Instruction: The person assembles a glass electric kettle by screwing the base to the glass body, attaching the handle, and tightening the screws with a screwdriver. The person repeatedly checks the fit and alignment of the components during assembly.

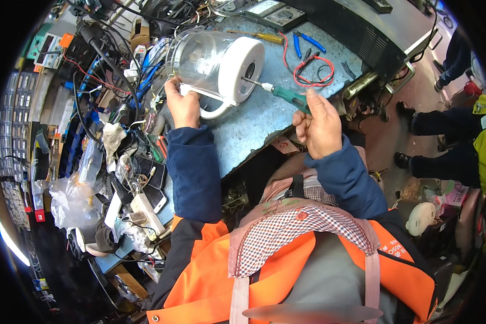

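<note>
A clear jug [202,59] with a white base and white handle lies on its side on the blue worktop [243,134]. My left hand [182,107] is closed around the handle side of the jug, near its open end. From the right, my right hand [319,127] grips the green handle of a screwdriver [289,97], fingers curled and thumb along it. The screwdriver's shaft points left at the jug's white base, and its tip meets the base beside a round dark fitting [249,71]. Whether the tip sits in a screw is too small to tell.
Beyond the jug lie a yellow-handled screwdriver [262,36], blue-handled pliers [309,42], red and black test leads [317,81] and a meter [278,14]. A black vented case [356,32] borders the back right. Cables, parts and plastic bags [75,202] crowd the left. People's legs [443,143] show at right.
</note>
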Demonstrator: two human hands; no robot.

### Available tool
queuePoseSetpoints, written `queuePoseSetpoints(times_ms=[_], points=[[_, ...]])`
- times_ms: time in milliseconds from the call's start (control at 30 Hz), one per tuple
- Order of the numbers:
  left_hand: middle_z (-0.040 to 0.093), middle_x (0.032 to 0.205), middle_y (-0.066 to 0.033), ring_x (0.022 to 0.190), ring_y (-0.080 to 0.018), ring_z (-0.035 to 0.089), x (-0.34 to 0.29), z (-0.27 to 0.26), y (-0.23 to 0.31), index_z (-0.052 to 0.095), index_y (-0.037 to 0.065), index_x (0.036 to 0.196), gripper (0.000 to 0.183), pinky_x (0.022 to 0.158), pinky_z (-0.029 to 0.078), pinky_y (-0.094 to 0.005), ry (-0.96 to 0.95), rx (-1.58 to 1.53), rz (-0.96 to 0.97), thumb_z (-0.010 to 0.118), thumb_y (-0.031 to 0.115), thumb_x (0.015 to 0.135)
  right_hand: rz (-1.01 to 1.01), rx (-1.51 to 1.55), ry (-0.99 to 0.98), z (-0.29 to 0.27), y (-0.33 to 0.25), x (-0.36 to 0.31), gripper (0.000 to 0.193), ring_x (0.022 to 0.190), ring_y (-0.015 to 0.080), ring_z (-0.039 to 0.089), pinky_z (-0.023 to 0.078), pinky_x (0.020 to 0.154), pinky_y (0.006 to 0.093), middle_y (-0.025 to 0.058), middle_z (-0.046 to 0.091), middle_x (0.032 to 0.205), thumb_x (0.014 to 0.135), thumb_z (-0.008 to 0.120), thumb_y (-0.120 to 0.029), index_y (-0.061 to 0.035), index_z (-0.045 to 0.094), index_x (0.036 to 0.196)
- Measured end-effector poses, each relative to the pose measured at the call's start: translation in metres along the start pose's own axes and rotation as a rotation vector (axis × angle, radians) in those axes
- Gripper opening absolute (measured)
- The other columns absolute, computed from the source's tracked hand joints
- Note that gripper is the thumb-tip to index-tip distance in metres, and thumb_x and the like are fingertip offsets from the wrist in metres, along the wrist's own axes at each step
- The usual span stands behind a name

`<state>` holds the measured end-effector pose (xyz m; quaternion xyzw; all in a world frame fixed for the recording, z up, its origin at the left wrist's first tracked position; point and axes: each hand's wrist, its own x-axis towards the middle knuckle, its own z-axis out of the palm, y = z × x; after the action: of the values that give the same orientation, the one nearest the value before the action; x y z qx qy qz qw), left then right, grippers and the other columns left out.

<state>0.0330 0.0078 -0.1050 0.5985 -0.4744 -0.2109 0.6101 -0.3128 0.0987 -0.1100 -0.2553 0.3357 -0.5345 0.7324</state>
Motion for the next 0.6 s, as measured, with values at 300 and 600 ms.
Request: queuePoseSetpoints(times_ms=[300, 600], points=[[0.070, 0.103, -0.0125, 0.070, -0.0168, 0.064, -0.002, -0.001, 0.004, 0.052, 0.003, 0.132, 0.053, 0.054, 0.048, -0.0298, -0.104, 0.067, -0.080, 0.056, -0.018, 0.083, -1.137, -0.876, -0.092, 0.003, 0.015, 0.002, 0.036, 0.098, 0.0245, 0.069, 0.057, 0.082, 0.0334, 0.0148, 0.068, 0.117, 0.090, 0.079, 0.011, -0.0020, 0.072, 0.123], [0.071, 0.102, -0.0113, 0.072, -0.0160, 0.065, -0.004, 0.004, 0.012, 0.054, 0.004, 0.127, 0.048, 0.054, 0.049, -0.0300, -0.131, 0.094, -0.147, 0.060, -0.014, 0.084, -1.168, -0.983, 0.036, 0.013, -0.001, -0.006, 0.048, 0.091, 0.0254, 0.065, 0.055, 0.084, 0.0370, 0.0180, 0.066, 0.115, 0.105, 0.076, -0.019, 0.0036, 0.058, 0.143]])
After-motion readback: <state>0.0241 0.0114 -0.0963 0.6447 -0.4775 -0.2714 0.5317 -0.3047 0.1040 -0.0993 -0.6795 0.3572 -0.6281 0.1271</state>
